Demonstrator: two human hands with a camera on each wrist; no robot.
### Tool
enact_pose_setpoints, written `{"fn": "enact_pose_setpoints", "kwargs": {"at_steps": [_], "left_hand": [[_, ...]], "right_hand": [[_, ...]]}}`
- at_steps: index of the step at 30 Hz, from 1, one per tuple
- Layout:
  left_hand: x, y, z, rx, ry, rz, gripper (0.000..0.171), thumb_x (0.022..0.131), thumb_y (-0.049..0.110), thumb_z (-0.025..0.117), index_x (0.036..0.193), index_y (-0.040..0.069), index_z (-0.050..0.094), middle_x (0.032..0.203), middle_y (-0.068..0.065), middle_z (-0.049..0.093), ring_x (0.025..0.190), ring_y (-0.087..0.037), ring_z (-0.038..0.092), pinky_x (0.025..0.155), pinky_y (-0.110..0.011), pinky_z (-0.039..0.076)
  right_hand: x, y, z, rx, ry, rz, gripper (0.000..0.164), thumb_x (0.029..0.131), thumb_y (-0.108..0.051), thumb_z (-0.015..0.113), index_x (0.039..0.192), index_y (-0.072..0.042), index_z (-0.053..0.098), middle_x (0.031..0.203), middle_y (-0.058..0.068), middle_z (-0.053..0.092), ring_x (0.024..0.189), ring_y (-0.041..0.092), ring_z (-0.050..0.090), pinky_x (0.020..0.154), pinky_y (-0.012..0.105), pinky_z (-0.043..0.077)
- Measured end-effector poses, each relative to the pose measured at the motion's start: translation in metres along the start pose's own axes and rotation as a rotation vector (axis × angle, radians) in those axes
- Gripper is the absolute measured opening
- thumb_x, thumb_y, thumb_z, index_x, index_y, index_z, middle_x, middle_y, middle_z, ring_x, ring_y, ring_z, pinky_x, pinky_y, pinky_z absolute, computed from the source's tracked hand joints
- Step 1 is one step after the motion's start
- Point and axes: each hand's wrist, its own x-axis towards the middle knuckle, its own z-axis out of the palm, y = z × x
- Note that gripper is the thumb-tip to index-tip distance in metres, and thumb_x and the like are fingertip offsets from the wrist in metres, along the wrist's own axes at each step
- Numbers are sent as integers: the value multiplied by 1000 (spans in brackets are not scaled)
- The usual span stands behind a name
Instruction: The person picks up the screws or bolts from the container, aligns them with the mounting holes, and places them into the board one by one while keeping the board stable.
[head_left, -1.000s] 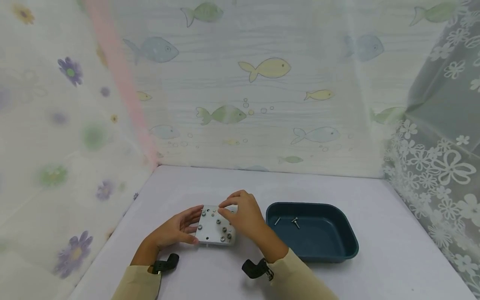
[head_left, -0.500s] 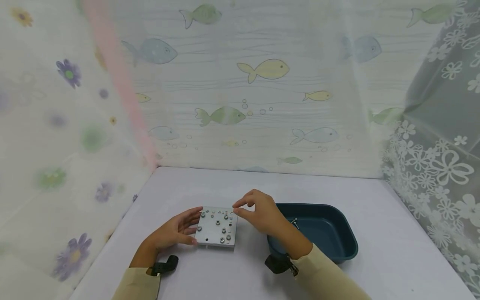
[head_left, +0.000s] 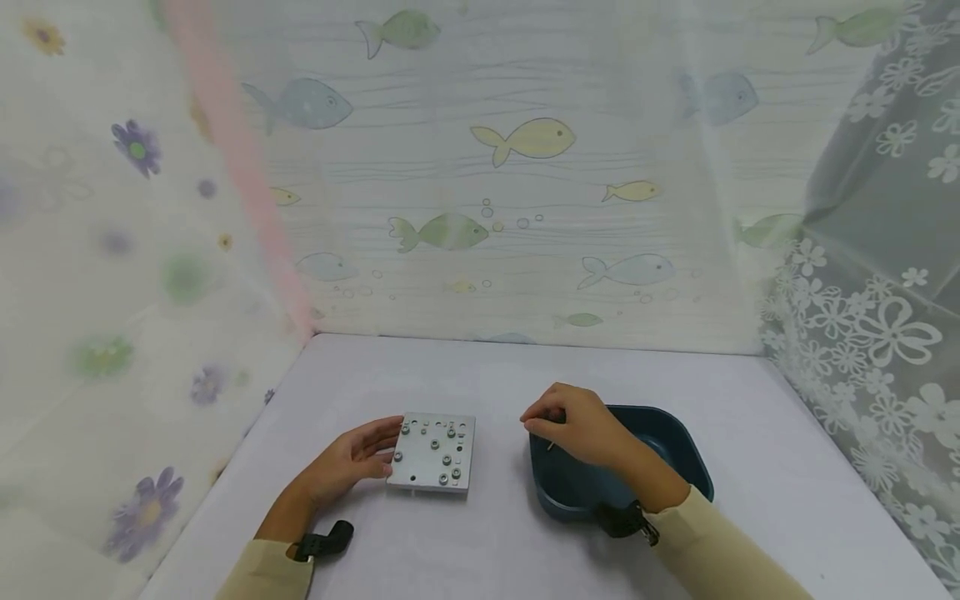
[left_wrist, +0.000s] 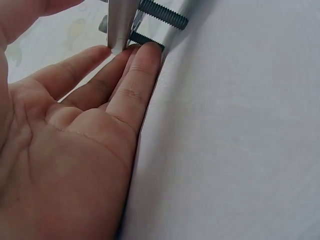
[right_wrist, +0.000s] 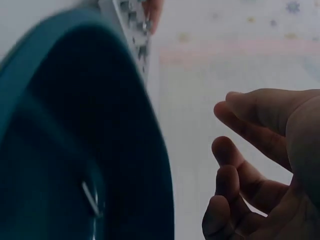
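Observation:
A silver metal plate stands slightly raised on the white table, with several socket-head screws and small holes in its top. Threaded screw ends stick out beneath it in the left wrist view. My left hand holds the plate's left edge, thumb near the front corner and fingers farther back. My right hand hovers above the left side of a dark teal tray. Its thumb and index tips are close together, the other fingers loosely bent, with nothing seen between them. A small metal screw lies in the tray.
The white-covered table ends at a fish-print curtain behind. A flower-print curtain hangs at the left and a lace one at the right. Black wrist cameras sit on both wrists.
My right hand has moved right, from above the plate to over the tray, which it now partly covers. My left hand stays at the plate's left edge.

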Motion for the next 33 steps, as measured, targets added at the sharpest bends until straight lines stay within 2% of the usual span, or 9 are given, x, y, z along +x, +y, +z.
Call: {"fn": "enact_pose_setpoints", "kwargs": {"at_steps": [6, 9, 16, 22, 26, 29, 33], "left_hand": [[-1, -1, 0, -19, -11, -14, 81, 91, 8, 77, 160, 12, 36, 166, -12, 37, 150, -37, 40, 109, -20, 48], [-1, 0, 0, -27, -17, -11, 83, 90, 8, 78, 160, 12, 35, 166, -11, 37, 151, -36, 39, 110, -21, 48], [0, 1, 0, -32, -21, -4, 86, 88, 7, 81, 160, 10, 35, 166, -12, 36, 151, -36, 39, 109, -21, 48], [0, 0, 0, -22, -37, 21, 87, 88, 5, 80, 161, 7, 33, 167, -16, 34, 151, -39, 38, 110, -21, 48], [0, 1, 0, -19, -48, 39, 86, 89, 4, 78, 161, 5, 32, 167, -18, 32, 151, -43, 36, 111, -21, 47], [0, 1, 0, -26, -52, 46, 86, 89, 3, 78, 161, 4, 31, 167, -19, 32, 151, -44, 35, 111, -21, 47], [-1, 0, -1, -18, -47, 40, 86, 88, 4, 79, 161, 5, 32, 167, -18, 32, 151, -44, 36, 111, -21, 47]], "right_hand": [[-6, 26, -19, -20, -21, -21, 16, 98, -28, 72, 111, -24, 81, 102, -11, 67, 84, 15, 55, 70, 27, 50], [-8, 37, -28, -17, -35, -29, 18, 98, -29, 72, 112, -23, 81, 102, -10, 69, 82, 14, 56, 68, 26, 50], [-8, 62, -44, 37, -147, -48, 25, 100, -27, 69, 121, -16, 78, 119, -5, 74, 106, 9, 68, 88, 23, 57], [-8, 79, -53, 73, -219, -61, 27, 101, -24, 67, 124, -13, 76, 124, 3, 74, 111, 10, 69, 92, 23, 56], [-7, 90, -57, 96, -241, -32, 27, 102, -24, 67, 124, -12, 76, 109, 8, 77, 91, 11, 69, 77, 25, 58], [-7, 96, -57, 122, -266, 20, 28, 102, -23, 67, 124, -10, 76, 91, 8, 74, 72, 14, 63, 60, 27, 55], [-7, 100, -56, 129, -320, 56, 29, 103, -22, 65, 127, -8, 74, 83, 5, 73, 63, 14, 62, 52, 26, 52]]}}
